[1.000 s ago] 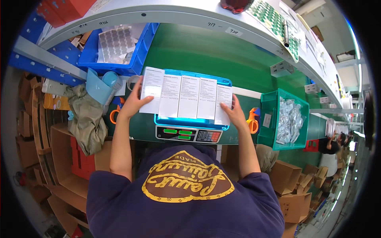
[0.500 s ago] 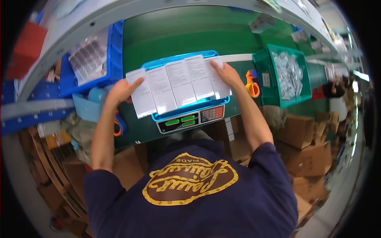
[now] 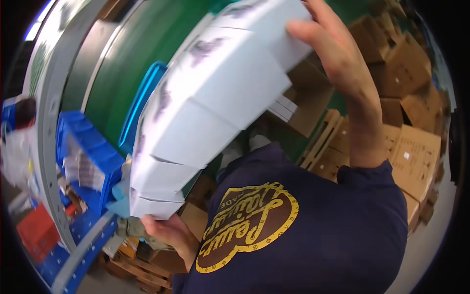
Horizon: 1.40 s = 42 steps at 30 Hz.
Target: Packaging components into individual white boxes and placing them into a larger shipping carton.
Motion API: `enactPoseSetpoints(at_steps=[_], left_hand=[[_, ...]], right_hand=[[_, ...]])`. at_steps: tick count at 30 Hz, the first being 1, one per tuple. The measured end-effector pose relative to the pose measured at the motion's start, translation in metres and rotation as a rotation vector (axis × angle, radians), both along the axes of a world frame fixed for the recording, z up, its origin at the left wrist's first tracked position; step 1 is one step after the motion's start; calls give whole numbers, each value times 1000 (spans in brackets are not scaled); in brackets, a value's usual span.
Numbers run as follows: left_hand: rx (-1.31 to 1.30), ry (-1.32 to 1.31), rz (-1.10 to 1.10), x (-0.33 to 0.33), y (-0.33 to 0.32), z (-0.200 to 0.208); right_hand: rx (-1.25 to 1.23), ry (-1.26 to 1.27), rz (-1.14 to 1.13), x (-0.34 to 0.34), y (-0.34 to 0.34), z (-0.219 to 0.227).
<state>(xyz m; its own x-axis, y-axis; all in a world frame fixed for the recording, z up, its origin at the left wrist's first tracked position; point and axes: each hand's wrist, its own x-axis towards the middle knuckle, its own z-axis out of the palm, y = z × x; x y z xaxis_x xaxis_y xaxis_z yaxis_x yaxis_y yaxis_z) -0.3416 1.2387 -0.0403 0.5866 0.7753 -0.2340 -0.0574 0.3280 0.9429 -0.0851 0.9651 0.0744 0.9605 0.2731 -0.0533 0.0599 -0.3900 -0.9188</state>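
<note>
A row of several small white boxes (image 3: 230, 93) with dark printing on one face is squeezed end to end between my two hands, raised off the table. It slants from lower left to upper right and fans slightly, with thin gaps at the lower-left end. My left hand (image 3: 171, 235) presses the bottom box at that end. Gripping the opposite end from the upper right is my right hand (image 3: 335, 51). Behind the row, partly covered by it, a bright blue tray (image 3: 142, 108) lies on the green table (image 3: 125, 63). The scale seen earlier is hidden.
A blue bin (image 3: 115, 169) with packed pieces stands left, beside a grey metal post (image 3: 49, 161). A red box (image 3: 39, 230) sits lower left. Below the row, an open carton (image 3: 313, 95) holds white boxes. Brown cartons (image 3: 411, 157) are stacked right. A person (image 3: 22, 132) is at the far left.
The row of white boxes has come up from over the tray and scale, close to the view, and tilted. My right hand rose, my left dropped lower. The view has turned left.
</note>
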Motion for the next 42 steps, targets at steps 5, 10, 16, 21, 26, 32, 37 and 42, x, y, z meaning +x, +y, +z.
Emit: enactPoseSetpoints(at_steps=[5, 10, 16, 21, 26, 32, 37, 42], left_hand=[[-94, 238, -444, 51, -69, -52], [51, 449, -944, 109, -166, -130], [35, 544, -1004, 156, -261, -276], [141, 615, -1016, 224, -297, -405], [30, 475, -1045, 293, -317, -507], [291, 558, -1245, 367, -339, -641], [446, 675, -1231, 409, -369, -739], [477, 653, -1521, 424, -359, -828]], right_hand=[[-344, -163, -395, -25, -105, -91], [-460, -65, -728, -63, -220, -203], [-557, 132, -690, -1, -312, -358], [-584, 129, -742, 22, -357, -514], [-559, 169, -947, -9, -360, -607], [-485, 339, -1197, -32, -352, -689], [-543, 367, -1213, -24, -359, -778], [-618, 705, -804, -43, -378, -886]])
